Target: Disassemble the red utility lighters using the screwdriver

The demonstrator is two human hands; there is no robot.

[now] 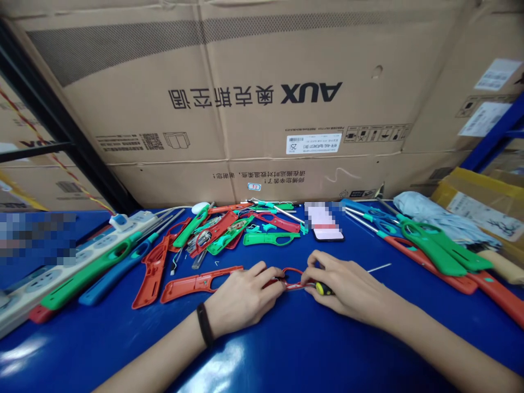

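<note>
A: Gripping what?
B: Pinching 1 end of red lighter part [293,285] with left hand [249,295], narrow grip. Closed on the other end with right hand [341,281].
A: Located where?
B: Between the 2 hands, at blue tabletop [270,349]; can't tell if touching it.
A: Seeing yellow-and-black handle [325,289]?
B: Yes, tucked under right fingers. Can't tell how tightly held.
A: Nearby?
B: Just beside left hand: red casing half [186,286]. Farther back: pile of casing parts [219,229], then phone [325,222] right of it.
</note>
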